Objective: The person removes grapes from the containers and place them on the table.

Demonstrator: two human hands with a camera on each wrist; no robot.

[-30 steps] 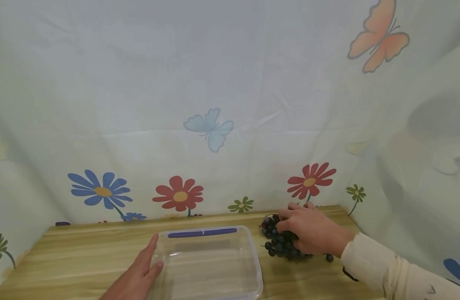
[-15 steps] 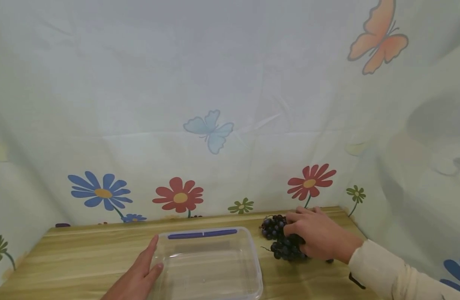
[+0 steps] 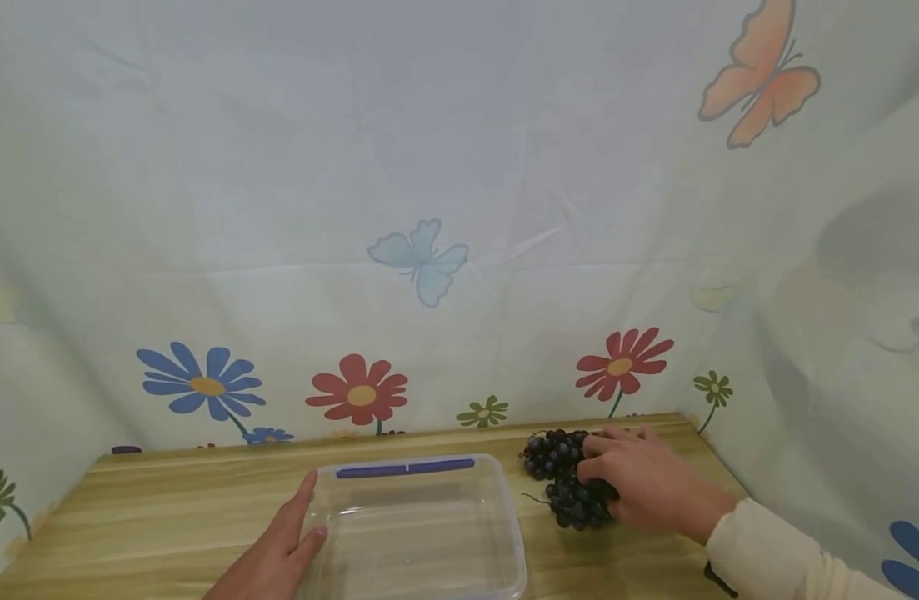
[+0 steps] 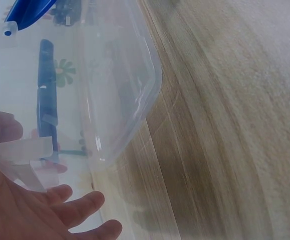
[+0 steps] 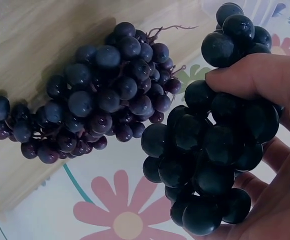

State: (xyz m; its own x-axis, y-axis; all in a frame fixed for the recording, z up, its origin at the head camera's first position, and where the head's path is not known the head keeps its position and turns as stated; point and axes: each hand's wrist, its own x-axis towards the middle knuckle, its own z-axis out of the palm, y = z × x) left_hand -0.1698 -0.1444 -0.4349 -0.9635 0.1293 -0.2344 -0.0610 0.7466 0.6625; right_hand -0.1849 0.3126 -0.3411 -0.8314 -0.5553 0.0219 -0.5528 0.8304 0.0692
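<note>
A bunch of dark grapes is gripped in my right hand, thumb over the near side and fingers behind it in the right wrist view. Beside it on the wooden surface lies a second dark bunch, with a thin bare stem end. To the left stands a see-through plastic container with blue latches and nothing inside. Along its left side lies my left hand, fingers extended and thumb at the rim; in the left wrist view its fingers spread beside the container's wall.
The wood-grain tabletop runs back to a pale cloth backdrop printed with flowers and butterflies. More of this cloth hangs at both sides. A small dark purple item shows at the table's back left edge.
My right hand has shifted right and slightly nearer, uncovering more of the grapes, and the near bunch has moved a little right. A loose grape by the wrist is now hidden. My left hand stays put.
</note>
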